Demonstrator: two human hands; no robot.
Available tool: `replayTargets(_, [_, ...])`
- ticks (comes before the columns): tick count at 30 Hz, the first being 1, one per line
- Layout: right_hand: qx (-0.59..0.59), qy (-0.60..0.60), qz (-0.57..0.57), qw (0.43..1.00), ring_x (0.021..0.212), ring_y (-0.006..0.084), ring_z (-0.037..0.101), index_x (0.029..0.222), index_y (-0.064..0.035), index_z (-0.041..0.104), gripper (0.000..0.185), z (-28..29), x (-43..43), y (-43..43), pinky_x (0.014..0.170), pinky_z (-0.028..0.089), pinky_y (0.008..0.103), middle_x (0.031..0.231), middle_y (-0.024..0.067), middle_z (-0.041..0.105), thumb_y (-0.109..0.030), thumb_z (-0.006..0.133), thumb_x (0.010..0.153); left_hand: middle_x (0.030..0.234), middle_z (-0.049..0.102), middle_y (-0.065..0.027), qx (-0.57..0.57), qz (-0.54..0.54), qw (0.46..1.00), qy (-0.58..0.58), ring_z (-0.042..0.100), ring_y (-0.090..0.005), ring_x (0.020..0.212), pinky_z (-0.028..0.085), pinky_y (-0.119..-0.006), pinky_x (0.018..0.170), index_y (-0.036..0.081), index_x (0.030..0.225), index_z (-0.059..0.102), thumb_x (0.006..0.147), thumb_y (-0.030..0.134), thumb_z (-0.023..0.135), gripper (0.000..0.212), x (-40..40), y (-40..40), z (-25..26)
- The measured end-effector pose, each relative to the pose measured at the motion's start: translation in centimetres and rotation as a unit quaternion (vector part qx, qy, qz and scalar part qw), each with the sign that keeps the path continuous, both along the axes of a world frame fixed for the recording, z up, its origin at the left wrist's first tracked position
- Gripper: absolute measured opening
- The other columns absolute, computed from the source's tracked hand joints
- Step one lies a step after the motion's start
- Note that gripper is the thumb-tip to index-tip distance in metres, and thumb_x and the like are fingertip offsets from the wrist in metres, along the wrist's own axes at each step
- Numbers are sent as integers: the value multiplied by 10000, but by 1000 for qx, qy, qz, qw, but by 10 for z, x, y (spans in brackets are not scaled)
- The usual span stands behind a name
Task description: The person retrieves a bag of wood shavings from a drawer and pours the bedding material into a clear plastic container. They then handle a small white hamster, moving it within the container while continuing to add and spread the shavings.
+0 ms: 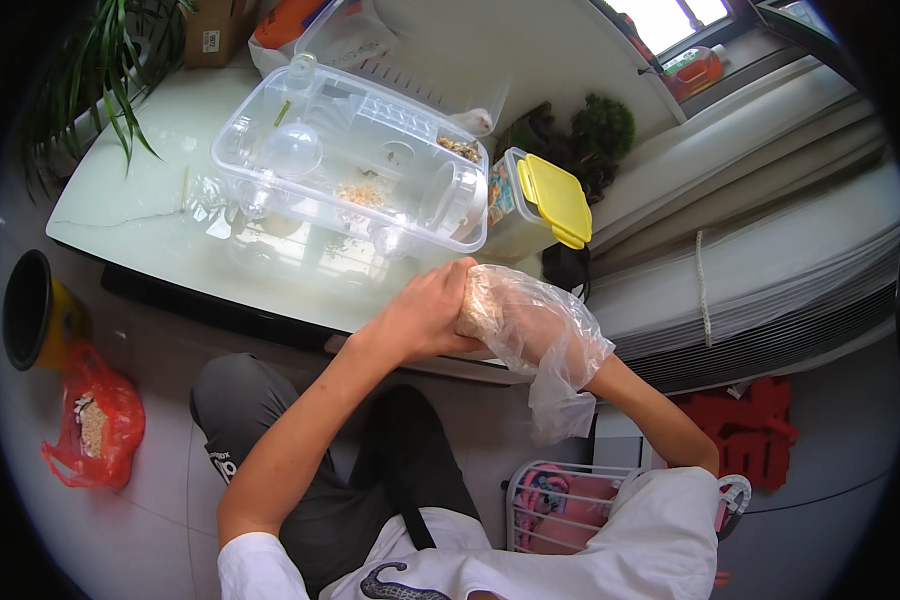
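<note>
My left hand (431,311) grips the closed end of a clear plastic bag (484,300) that holds pale wood shavings. Inside the same bag is my right hand (532,322), seen through the film near the shavings; its fingers are mostly hidden. Beyond my hands, a clear plastic hamster cage (307,191) stands on the glossy table (135,180), with a small heap of shavings (364,195) on its floor. A whitish hamster (474,121) is at the cage's back right corner. Right of the cage stands a clear container with a yellow lid (559,199).
At the left on the floor are a yellow bin with a dark inside (30,311) and a red plastic bag (124,427) with shavings. A potted plant (112,67) overhangs the table's back left. White curtains (750,180) and a barred basket (562,510) are at the right.
</note>
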State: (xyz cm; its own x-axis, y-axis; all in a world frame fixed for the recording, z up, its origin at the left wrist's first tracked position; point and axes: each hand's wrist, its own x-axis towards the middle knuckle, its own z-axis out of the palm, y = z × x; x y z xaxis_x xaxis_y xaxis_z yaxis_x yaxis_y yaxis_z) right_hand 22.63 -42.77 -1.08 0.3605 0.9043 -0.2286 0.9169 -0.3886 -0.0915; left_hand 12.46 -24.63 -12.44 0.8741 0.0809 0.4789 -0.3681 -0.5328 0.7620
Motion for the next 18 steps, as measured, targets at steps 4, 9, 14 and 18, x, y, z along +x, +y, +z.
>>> replayTargets(4, [6, 3, 10, 1000, 1235, 409, 601, 1463, -24, 452, 573, -3, 0, -3, 1035, 493, 467, 1356, 247, 608, -209, 655, 959, 1307, 592, -262, 3, 3, 1000, 6, 575, -476, 1230, 476, -512, 1046, 8, 1453, 333, 738, 338, 910, 977, 0, 2, -1])
replayTargets(9, [9, -12, 19, 1000, 1247, 405, 598, 1465, -34, 456, 542, 6, -9, 8, 1053, 487, 476, 1357, 242, 607, -196, 633, 979, 1322, 588, -256, 8, 6, 1000, 27, 572, -476, 1235, 477, -517, 1038, 32, 1449, 337, 748, 330, 902, 948, 0, 3, -2])
replayTargets(14, [82, -6, 29, 996, 1188, 413, 593, 1351, -31, 560, 462, 4, -16, 8, 1021, 490, 471, 1282, 225, 619, -151, 677, 920, 1315, 590, -251, 7, 18, 1000, 21, 571, -478, 1230, 474, -524, 1037, 37, 1449, 331, 748, 332, 904, 952, 0, 0, -4])
replayTargets(18, [60, -13, 32, 998, 1222, 405, 587, 1407, -45, 525, 511, -2, -2, -2, 1049, 480, 467, 1322, 225, 609, -170, 674, 934, 1312, 587, -249, 10, 10, 1000, 18, 567, -478, 1232, 469, -526, 1041, 36, 1453, 326, 747, 334, 907, 962, 1, 0, -1])
